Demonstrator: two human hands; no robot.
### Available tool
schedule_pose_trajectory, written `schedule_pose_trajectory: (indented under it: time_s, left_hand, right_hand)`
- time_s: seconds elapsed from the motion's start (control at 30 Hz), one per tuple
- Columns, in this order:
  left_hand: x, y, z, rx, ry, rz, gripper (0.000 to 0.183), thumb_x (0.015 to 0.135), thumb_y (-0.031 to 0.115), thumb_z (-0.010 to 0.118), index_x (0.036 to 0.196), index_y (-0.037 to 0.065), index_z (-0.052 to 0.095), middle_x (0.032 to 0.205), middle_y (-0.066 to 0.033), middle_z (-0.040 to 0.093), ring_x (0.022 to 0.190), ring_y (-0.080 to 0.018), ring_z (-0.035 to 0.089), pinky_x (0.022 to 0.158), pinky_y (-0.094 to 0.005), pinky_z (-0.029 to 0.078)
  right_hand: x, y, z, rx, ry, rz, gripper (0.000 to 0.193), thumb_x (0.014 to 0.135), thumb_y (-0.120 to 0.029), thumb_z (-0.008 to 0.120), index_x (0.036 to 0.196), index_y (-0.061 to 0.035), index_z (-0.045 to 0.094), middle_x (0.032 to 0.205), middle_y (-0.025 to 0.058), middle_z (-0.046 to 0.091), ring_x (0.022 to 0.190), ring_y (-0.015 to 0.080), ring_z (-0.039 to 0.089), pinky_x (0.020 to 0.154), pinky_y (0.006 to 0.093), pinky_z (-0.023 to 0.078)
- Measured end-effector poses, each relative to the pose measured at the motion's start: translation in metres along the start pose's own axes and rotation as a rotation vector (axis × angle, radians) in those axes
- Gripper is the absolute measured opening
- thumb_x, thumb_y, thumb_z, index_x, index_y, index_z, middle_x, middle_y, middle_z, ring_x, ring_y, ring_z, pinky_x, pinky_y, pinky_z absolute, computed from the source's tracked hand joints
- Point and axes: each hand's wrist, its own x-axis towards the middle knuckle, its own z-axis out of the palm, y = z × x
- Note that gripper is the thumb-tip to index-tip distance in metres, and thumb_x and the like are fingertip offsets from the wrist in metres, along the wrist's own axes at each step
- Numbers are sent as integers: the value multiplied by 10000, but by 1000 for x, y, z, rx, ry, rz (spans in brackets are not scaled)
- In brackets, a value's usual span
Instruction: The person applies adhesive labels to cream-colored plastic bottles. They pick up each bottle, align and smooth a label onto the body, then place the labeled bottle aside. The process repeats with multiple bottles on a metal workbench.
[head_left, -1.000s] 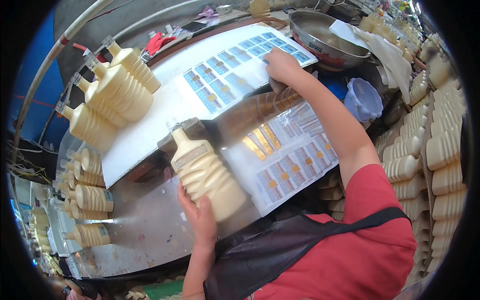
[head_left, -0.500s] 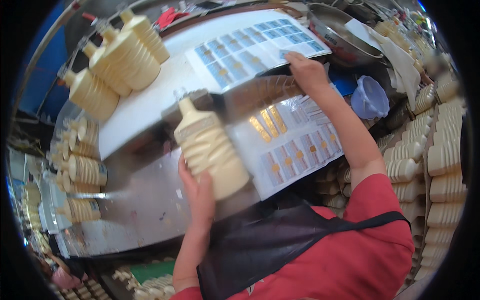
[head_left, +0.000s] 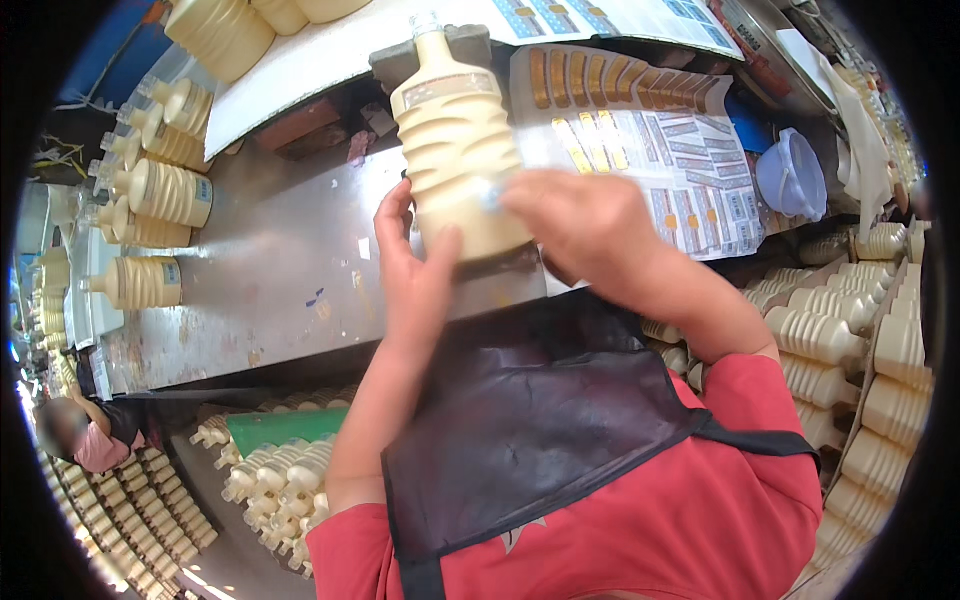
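Note:
A cream-coloured ridged bottle (head_left: 460, 150) with a clear neck lies tilted in front of me, its neck over a grey notched block (head_left: 392, 68). My left hand (head_left: 412, 270) is closed round its lower left side, thumb on the front face. My right hand (head_left: 590, 222) is pinched and smeared by motion, its fingertips at the bottle's lower right side. A small blue label (head_left: 492, 197) shows at those fingertips, against the bottle. Right of the bottle lies a sheet of labels (head_left: 700, 150) with gold strips (head_left: 590, 142) and patterned pieces.
A raised white board (head_left: 290, 85) carries more bottles (head_left: 222, 35) and a blue label sheet (head_left: 560, 15). Other bottles (head_left: 145, 283) line the metal table's (head_left: 260, 300) left end. A lilac bucket (head_left: 792, 175) stands right, near stacked bottles (head_left: 820, 330). Another person (head_left: 100, 440) is at far left.
My right hand has come from the blue label sheet down to the bottle, with a small label at its fingertips. My left hand still holds the bottle. The head view has shifted.

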Motion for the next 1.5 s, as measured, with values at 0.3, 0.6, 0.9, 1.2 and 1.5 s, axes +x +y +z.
schedule_pose_trajectory:
  time_s: [0.3,0.6,0.9,1.2,1.5]
  left_hand:
    - [11,15,11,134,92,-14,616,916,207,716,1407,-25,425,1409,-217,525,1313,-288,515,1123,-392,402]
    - [0,5,9,86,33,54,656,981,262,632,1491,-43,355,1482,-243,459,1366,-305,473,1162,-407,361]
    - [-6,-4,17,-64,-30,121,660,1036,238,496,1564,-46,221,1559,-231,371,1428,-294,397,1211,-404,284]
    - [-7,-2,23,-46,4,62,624,1041,146,566,1565,37,245,1568,-173,339,1446,-253,350,1229,-399,243]
    - [-6,-8,22,-92,29,73,672,1009,173,611,1549,-7,255,1550,-204,375,1419,-273,406,1204,-404,303]
  right_hand:
    - [-19,-34,16,-279,-1,-153,320,775,-99,674,1082,-26,727,1152,97,721,611,146,616,539,279,500]
    - [-54,-22,15,-19,-11,36,267,928,-189,654,1124,-21,722,1065,139,724,692,235,668,603,338,531]
    - [-15,-3,29,557,-177,764,588,940,-477,670,1327,-34,643,787,98,643,710,201,598,678,364,497]
    - [-10,-8,26,531,-202,806,578,887,-472,726,1267,-39,681,751,99,612,695,221,590,673,369,491]
    - [-13,-7,31,504,-200,802,585,905,-471,723,1293,-37,670,766,98,619,706,205,590,681,353,490]
